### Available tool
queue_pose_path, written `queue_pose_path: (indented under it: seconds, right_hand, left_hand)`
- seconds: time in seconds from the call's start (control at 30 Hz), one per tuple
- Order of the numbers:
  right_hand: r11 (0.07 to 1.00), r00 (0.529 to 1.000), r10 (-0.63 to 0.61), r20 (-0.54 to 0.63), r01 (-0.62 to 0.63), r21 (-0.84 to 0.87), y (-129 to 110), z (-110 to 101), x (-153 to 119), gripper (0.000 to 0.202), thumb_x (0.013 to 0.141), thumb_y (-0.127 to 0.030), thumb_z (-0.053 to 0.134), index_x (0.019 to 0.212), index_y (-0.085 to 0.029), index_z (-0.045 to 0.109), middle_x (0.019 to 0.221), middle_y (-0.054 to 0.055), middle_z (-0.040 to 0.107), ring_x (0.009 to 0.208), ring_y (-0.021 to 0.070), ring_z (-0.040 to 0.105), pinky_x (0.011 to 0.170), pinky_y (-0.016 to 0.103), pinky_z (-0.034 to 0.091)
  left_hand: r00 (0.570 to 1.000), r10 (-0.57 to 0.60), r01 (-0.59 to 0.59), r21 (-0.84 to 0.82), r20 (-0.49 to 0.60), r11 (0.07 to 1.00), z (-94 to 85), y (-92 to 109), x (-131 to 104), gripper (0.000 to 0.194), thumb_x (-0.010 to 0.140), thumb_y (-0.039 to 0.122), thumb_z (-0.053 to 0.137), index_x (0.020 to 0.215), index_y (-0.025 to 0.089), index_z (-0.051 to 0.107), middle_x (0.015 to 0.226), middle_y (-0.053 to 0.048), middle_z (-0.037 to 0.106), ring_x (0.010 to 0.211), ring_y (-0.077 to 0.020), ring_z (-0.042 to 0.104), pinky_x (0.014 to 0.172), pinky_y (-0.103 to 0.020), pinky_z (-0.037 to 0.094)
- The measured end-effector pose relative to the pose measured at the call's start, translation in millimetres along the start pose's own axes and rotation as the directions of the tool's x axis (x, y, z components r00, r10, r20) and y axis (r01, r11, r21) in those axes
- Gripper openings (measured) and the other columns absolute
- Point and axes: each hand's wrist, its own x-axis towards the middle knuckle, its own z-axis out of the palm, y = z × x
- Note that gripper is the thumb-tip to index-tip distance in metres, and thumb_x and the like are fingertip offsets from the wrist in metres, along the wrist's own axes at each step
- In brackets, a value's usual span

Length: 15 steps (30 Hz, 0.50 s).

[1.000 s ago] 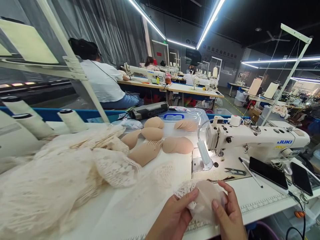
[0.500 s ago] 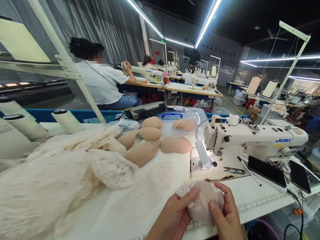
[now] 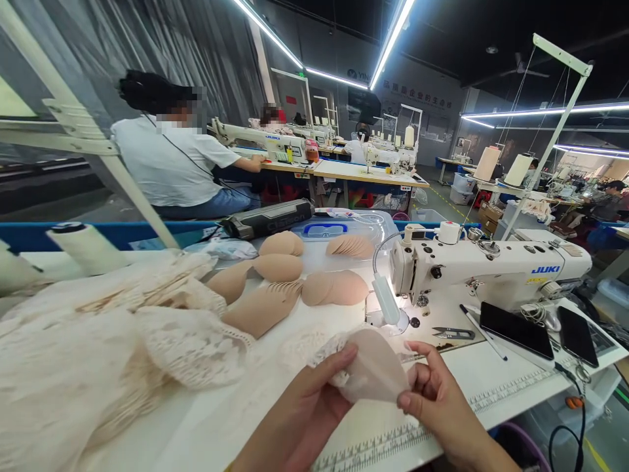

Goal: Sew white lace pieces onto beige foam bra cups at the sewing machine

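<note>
A beige bra cup pad (image 3: 374,362) with sheer fabric and cream lace (image 3: 327,351) about it is held over the table's front part. My left hand (image 3: 319,387) grips its left side, thumb on top and fingers beneath. My right hand (image 3: 430,387) pinches the thin material at the right edge between thumb and fingers, the index finger raised. Past the hands, several stacks of beige pads (image 3: 337,287) lie on the table. A large heap of cream lace pieces (image 3: 98,354) covers the left side.
A white sewing machine (image 3: 491,262) with a lit lamp (image 3: 386,298) stands at the right. Thread snips (image 3: 455,333), a white pen (image 3: 484,333) and a phone (image 3: 515,330) lie before it. A ruler strip (image 3: 511,387) runs along the front edge. Another person (image 3: 171,164) sits ahead.
Both hands have shifted left with the pad, which now lies flatter and shows more of its face. My right hand has moved out to the pad's edge. The camera has turned slightly.
</note>
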Motion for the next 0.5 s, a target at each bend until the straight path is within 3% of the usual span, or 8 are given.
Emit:
queue_pose_path:
  seconds: [0.07,0.13,0.2,0.27,0.33,0.4,0.43,0.5]
  right_hand:
    - [0.975,0.992,-0.071,0.1,0.091,-0.205,-14,-10,6,0.044,0.09,-0.039,0.083,0.128,-0.03,0.063,0.09,-0.002,0.068,0.08,0.0176,0.062,0.077,0.031,0.048]
    - [0.812,0.928,-0.217,0.302,0.343,-0.473,-30,-20,19,0.011,0.099,-0.027,0.07,0.11,-0.028,0.069,0.097,0.002,0.074,0.088,0.0202,0.065,0.083,0.035,0.05]
    - [0.46,0.775,-0.324,0.543,0.631,-0.625,-41,-28,41,0.019,0.104,-0.016,0.055,0.098,-0.027,0.069,0.101,0.004,0.079,0.093,0.0218,0.066,0.085,0.037,0.051]
    - [0.079,0.623,-0.304,0.72,0.77,-0.633,-44,-33,67,0.028,0.106,-0.012,0.048,0.094,-0.027,0.069,0.101,0.003,0.081,0.096,0.0224,0.065,0.081,0.035,0.05]
    - [-0.18,0.563,-0.239,0.791,0.775,-0.606,-39,-36,90,0.029,0.106,-0.01,0.051,0.088,-0.026,0.068,0.094,0.002,0.08,0.093,0.0217,0.064,0.073,0.032,0.046]
    - [-0.252,0.569,-0.222,0.792,0.751,-0.61,-31,-40,105,0.029,0.102,-0.007,0.054,0.082,-0.025,0.066,0.085,0.001,0.077,0.086,0.0203,0.062,0.066,0.03,0.042]
    - [-0.247,0.584,-0.235,0.777,0.737,-0.629,-28,-42,108,0.03,0.099,-0.004,0.053,0.08,-0.024,0.066,0.082,0.001,0.075,0.083,0.0197,0.062,0.064,0.029,0.041]
    - [-0.185,0.62,-0.259,0.741,0.721,-0.668,-27,-47,108,0.031,0.096,-0.001,0.05,0.083,-0.023,0.067,0.085,0.002,0.077,0.083,0.0191,0.063,0.065,0.029,0.043]
  left_hand:
    - [0.974,0.026,-0.076,0.217,0.226,0.973,-14.3,10,1,0.029,0.074,0.027,0.09,0.101,0.019,0.084,0.101,-0.01,0.083,0.11,-0.0361,0.074,0.096,-0.044,0.062]
    - [0.885,-0.056,-0.186,0.462,0.461,0.867,-24.8,21,3,0.032,0.069,0.029,0.092,0.099,0.027,0.085,0.098,-0.006,0.083,0.113,-0.0377,0.072,0.103,-0.047,0.058]
    - [0.796,-0.176,-0.26,0.591,0.578,0.764,-26.4,30,11,0.028,0.064,0.023,0.092,0.089,0.032,0.085,0.095,-0.004,0.083,0.108,-0.0371,0.073,0.106,-0.048,0.054]
    - [0.713,-0.236,-0.398,0.658,0.66,0.639,-18.8,34,23,0.022,0.062,0.014,0.087,0.074,0.032,0.082,0.098,-0.004,0.083,0.104,-0.0353,0.073,0.112,-0.048,0.048]
    - [0.602,-0.334,-0.639,0.688,0.725,0.344,-6.9,33,39,0.024,0.062,0.005,0.076,0.066,0.029,0.077,0.105,-0.005,0.082,0.103,-0.033,0.073,0.117,-0.05,0.038]
    - [0.534,-0.413,-0.795,0.604,0.738,0.051,2.3,29,54,0.026,0.063,0.001,0.069,0.065,0.026,0.074,0.109,-0.005,0.08,0.1,-0.0309,0.074,0.114,-0.051,0.035]
    - [0.524,-0.422,-0.821,0.571,0.74,-0.017,4.4,27,60,0.026,0.063,0.0,0.068,0.065,0.026,0.073,0.108,-0.004,0.079,0.096,-0.0295,0.075,0.112,-0.049,0.036]
    - [0.525,-0.37,-0.826,0.564,0.767,-0.002,2.7,22,69,0.025,0.066,0.001,0.069,0.063,0.025,0.072,0.102,-0.002,0.078,0.089,-0.0261,0.074,0.109,-0.045,0.036]
